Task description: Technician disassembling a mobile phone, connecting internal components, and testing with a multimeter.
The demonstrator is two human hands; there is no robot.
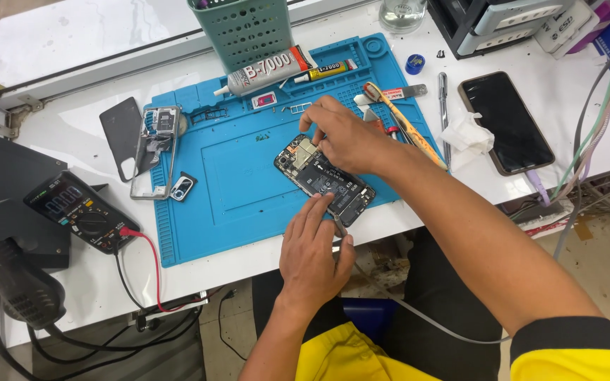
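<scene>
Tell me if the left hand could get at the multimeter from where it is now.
Probably yes. The left hand rests on the opened phone, and only bare blue mat lies between it and the multimeter. Its red lead trails off the table edge, away from that path.

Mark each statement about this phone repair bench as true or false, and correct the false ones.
1. The opened phone lies on a blue mat. True.
2. The left hand holds a screwdriver above the multimeter. False: its fingers rest on the opened phone's lower edge.
3. The right hand is at the opened phone's upper end. True.
4. The multimeter sits on the blue mat. False: it sits on the white table, left of the mat.
5. A second phone with a dark screen lies to the right. True.
</scene>
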